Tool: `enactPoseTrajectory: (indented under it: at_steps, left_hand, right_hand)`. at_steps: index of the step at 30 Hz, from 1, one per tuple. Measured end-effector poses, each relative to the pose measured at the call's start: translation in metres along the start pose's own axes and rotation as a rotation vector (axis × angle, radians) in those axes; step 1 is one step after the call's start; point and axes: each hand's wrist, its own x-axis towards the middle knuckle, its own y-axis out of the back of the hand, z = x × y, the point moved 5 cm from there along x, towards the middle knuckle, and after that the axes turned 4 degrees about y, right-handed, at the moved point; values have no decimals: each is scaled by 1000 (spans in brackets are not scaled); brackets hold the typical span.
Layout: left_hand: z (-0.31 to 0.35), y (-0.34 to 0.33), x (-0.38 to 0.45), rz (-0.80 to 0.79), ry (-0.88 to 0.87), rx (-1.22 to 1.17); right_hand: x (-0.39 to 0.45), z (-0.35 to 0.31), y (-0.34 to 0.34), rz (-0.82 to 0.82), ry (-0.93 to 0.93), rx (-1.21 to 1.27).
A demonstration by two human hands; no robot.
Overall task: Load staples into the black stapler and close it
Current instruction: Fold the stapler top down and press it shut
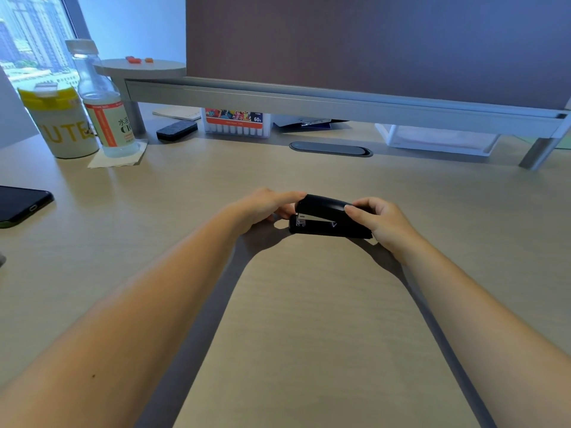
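Note:
The black stapler (324, 217) lies on the wooden desk (309, 304) in the middle of the view, nose pointing left. Its top cover sits low over the base, with a thin metal strip showing at the nose. My left hand (265, 205) is at the nose end, fingers resting on top of the cover. My right hand (380, 220) grips the rear end, thumb on the cover. No loose staples are visible.
A black phone (21, 205) lies at the left edge. A yellow-lidded cup (58, 122) and a water bottle (102, 100) stand at the back left. Under a grey monitor riser (340, 100) sit a marker box (236, 123), a black eraser (176, 130) and a clear tray (438, 139).

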Motion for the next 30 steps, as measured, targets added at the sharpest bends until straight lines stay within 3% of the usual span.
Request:
enactPoseTrajectory:
  at_steps: [8, 16, 30]
  left_hand:
    - [-17, 2, -8, 164, -154, -76]
    - [-17, -5, -11, 178, -188, 255]
    - [5, 4, 76, 381, -183, 340]
  right_hand:
    - [-12, -9, -2, 6, 103, -181]
    - [-14, -9, 3, 1, 179, -512]
    - [61, 7, 17, 196, 126, -446]
